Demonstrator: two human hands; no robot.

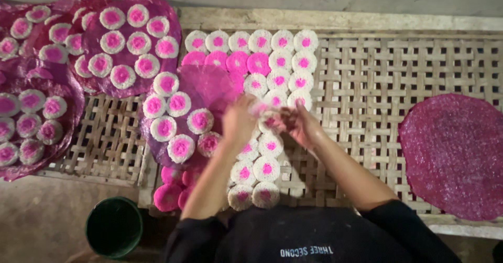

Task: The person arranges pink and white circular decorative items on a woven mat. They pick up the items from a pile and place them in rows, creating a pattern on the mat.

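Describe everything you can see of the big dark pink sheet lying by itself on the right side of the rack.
The big dark pink sheet is a roughly round, thin, flat disc with a grainy, speckled, slightly glossy surface and an uneven edge. It lies flat on the right end of the woven bamboo rack, its lower edge reaching the rack's frame. Nothing sits on it, unlike the similar sheets at left, which carry small white discs with pink centres. Neither hand touches it; the right hand is well to its left.
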